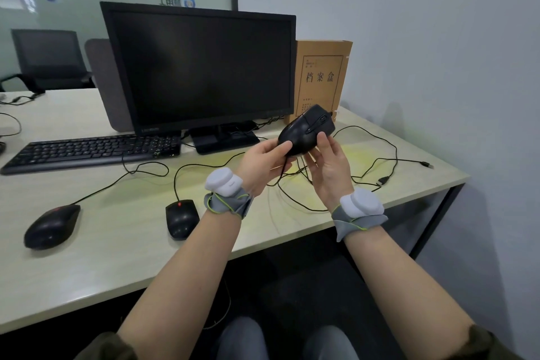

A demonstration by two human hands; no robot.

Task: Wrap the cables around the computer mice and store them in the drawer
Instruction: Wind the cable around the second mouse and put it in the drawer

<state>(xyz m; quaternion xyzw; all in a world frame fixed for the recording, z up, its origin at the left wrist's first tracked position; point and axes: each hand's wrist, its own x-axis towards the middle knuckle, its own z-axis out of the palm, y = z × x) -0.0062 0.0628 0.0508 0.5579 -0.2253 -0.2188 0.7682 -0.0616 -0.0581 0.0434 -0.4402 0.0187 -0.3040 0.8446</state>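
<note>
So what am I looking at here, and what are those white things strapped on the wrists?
There is no robot here: a person wears a camera on the head, looking down at their own arms. The left hand and right hand hold one black mouse above the desk, its cable trailing loose. Two more mice lie on the desk, beside a keyboard, a monitor and a brown file box. The white wrist devices are strapped on; their purpose isn't visible.

Three black computer mice were counted: one held mouse (306, 130), one middle mouse (181, 218) and one left mouse (52, 226). One monitor (201, 67), one keyboard (90, 152), one brown file box (321, 79) and two USB plugs (427, 164) were seen.
</note>
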